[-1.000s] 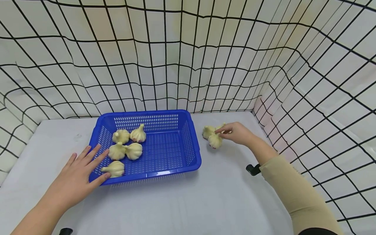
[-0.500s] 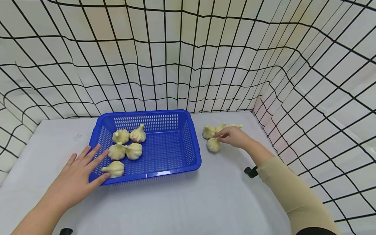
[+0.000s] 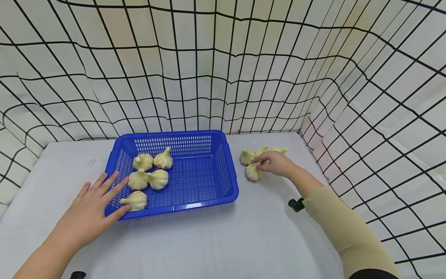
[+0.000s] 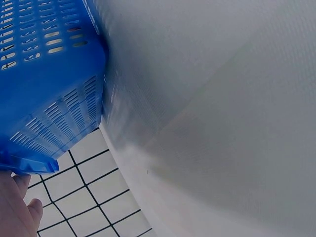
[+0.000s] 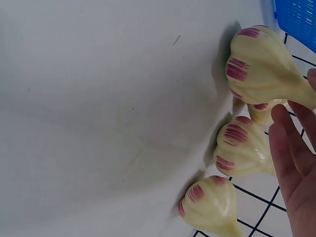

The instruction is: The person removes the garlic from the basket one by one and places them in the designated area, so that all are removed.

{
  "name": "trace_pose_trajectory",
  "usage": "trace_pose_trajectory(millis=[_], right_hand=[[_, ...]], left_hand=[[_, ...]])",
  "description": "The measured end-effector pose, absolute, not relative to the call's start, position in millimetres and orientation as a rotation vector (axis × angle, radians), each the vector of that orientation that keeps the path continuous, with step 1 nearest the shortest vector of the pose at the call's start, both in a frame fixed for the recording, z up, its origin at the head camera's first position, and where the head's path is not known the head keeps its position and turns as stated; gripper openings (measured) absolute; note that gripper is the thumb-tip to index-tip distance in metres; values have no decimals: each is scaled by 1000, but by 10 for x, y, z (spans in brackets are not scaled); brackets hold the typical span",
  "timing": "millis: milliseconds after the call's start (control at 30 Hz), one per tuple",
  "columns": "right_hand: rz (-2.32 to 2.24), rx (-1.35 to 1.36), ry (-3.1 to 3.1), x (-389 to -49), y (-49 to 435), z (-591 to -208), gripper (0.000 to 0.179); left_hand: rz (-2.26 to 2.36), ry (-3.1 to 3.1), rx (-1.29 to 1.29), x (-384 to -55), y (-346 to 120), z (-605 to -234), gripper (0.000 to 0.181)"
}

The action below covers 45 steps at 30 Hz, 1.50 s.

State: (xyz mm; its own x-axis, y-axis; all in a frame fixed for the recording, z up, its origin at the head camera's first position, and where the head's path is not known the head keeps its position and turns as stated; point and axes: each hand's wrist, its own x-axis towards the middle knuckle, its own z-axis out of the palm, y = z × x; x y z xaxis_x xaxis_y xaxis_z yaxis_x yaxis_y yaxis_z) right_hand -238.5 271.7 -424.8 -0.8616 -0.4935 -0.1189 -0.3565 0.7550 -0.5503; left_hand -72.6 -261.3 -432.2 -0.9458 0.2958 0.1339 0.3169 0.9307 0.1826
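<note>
My left hand (image 3: 91, 211) lies with spread, straight fingers on the left rim of a blue plastic basket (image 3: 202, 203); in the left wrist view its fingertips touch the rim from below. Inside the basket, several garlic bulbs (image 3: 158, 179) sit grouped on the left side. On the table to the right, my right hand (image 3: 277, 162) pinches the stem of the front garlic bulb (image 3: 253, 173). In the right wrist view, thumb and fingers close around the stem of that bulb (image 5: 261, 64), which has purple streaks. Behind it stand more bulbs (image 3: 247, 156), partly covered by the hand.
A white cloth covers the table (image 3: 209, 248). Black netting (image 3: 195, 77) over white sheeting rises behind and on both sides. Dark wrist-mount parts (image 3: 296, 204) show beside the right forearm.
My right hand has come slightly toward the front, and the front bulb has shifted a little left. Another bulb behind the hand has come into sight. The left hand stays put.
</note>
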Motion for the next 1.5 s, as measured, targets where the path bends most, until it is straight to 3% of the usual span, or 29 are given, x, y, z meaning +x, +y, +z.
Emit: trace_pose_trajectory(millis=[867,1500], right_hand=[[-790,-656,2709,-2484,2608,-3899,31],[-787,-767,2695,-2590,2188,-3475,26]], left_hand=[[-290,-2994,-466,-725,-2611,-4305,83],[-281,-2995,-471,-724,-2607,-4282,83]])
